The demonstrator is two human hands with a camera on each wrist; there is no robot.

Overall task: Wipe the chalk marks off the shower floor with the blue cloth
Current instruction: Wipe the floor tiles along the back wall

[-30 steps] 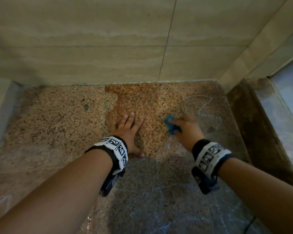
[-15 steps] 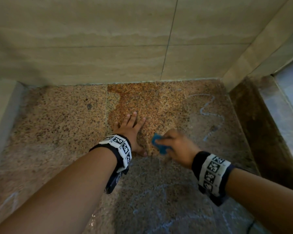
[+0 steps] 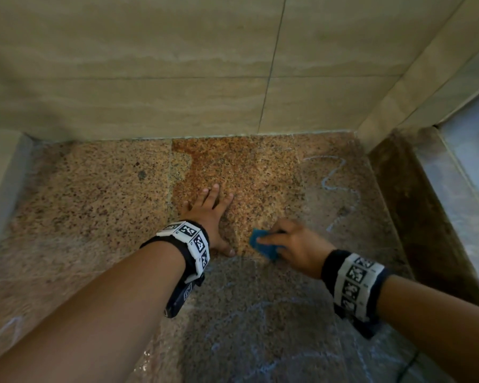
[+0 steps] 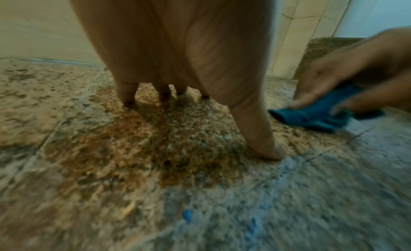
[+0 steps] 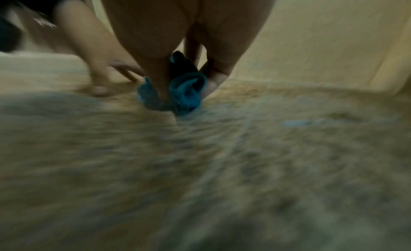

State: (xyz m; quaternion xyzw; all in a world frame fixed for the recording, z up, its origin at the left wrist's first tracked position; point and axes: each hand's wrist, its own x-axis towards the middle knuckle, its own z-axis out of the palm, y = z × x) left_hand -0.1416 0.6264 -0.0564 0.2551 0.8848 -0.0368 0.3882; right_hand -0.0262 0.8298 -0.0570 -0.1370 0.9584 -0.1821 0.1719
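My right hand [image 3: 289, 246] grips the crumpled blue cloth [image 3: 263, 246] and presses it on the speckled granite shower floor [image 3: 94, 205], just right of my left thumb. The cloth [image 4: 315, 115] shows under the right fingers in the left wrist view, and bunched [image 5: 184, 91] in the blurred right wrist view. My left hand [image 3: 209, 214] lies flat on the floor, fingers spread and straight. A pale blue chalk squiggle [image 3: 340, 189] runs on the floor beyond and right of the cloth. More faint chalk lines [image 3: 260, 308] cross the darker floor near me, also chalk smears [image 4: 273, 181].
A beige tiled wall [image 3: 177, 64] closes the far side. A raised stone curb [image 3: 415, 205] borders the floor on the right, and a low ledge [image 3: 0, 178] on the left. A rust-coloured stain [image 3: 233, 164] covers the floor ahead of my left hand.
My right hand has dragged the cloth toward me and leftward, from near the chalk squiggle to beside my left thumb. The left hand stayed planted.
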